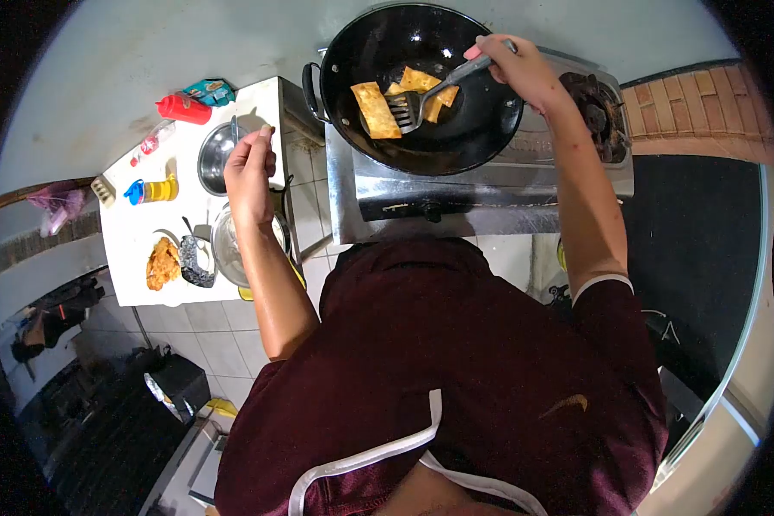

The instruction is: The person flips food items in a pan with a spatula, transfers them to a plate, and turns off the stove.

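My right hand (pixel 512 64) grips the handle of a slotted metal spatula (pixel 413 105) whose blade rests in a black wok (pixel 490 129) on a steel gas stove (pixel 421 202). Golden fried pieces (pixel 377 109) lie in the wok, beside and under the blade. My left hand (pixel 249 168) hovers above the white side table (pixel 129 236), fingers loosely curled, over a steel bowl (pixel 215 155) and a lidded pot (pixel 228 245). Nothing shows in that hand.
On the side table stand a red bottle (pixel 183 107), a yellow bottle with blue cap (pixel 152 189), a plate of fried food (pixel 163 262) and a small dish (pixel 196 262). A second burner (pixel 598 103) lies at right. Tiled floor below.
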Motion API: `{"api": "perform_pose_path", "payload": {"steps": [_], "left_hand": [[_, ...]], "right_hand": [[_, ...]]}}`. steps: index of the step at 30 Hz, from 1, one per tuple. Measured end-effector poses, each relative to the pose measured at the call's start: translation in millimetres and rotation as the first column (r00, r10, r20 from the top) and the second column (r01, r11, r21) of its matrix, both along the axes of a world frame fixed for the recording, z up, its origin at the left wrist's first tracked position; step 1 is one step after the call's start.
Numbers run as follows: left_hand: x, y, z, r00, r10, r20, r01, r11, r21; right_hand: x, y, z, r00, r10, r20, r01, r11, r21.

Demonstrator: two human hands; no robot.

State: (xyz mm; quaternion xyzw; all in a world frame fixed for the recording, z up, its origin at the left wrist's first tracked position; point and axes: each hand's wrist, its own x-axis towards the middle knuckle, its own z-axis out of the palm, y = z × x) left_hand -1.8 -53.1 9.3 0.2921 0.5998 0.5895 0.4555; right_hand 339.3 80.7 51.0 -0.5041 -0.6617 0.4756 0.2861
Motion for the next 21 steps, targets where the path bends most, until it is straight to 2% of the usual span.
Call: {"api": "perform_pose_path", "payload": {"steps": [2, 7, 11, 16, 18, 20, 21], "left_hand": [[2, 0, 2, 1.000, 0.003, -0.012, -0.003, 1.000, -0.004], [3, 1, 7, 0.999, -0.004, -0.050, 0.003, 1.000, -0.022], [7, 1, 7, 0.999, -0.004, -0.047, 0.003, 1.000, -0.017], [14, -5, 8, 0.998, 0.042, -0.040, -0.043, 0.998, -0.039], [20, -10, 7, 0.997, 0.068, -0.023, -0.069, 0.997, -0.047], [25, -16, 7, 0.994, 0.107, -0.005, -0.107, 0.993, -0.058], [27, -21, 7, 0.994, 0.107, -0.017, -0.108, 0.993, -0.053]], "right_hand": [[0, -7, -4, 0.999, -0.033, 0.001, 0.033, 0.999, 0.039], [-1, -21, -4, 0.982, -0.143, -0.121, 0.152, 0.986, 0.070], [8, -24, -5, 0.973, -0.220, -0.077, 0.228, 0.966, 0.122], [20, -30, 13, 0.941, -0.276, -0.194, 0.309, 0.936, 0.167], [20, -38, 31, 0.939, -0.279, -0.202, 0.307, 0.944, 0.123], [19, -41, 41, 0.902, -0.359, -0.238, 0.404, 0.898, 0.175], [20, -41, 47, 0.881, -0.393, -0.264, 0.427, 0.900, 0.086]]}}
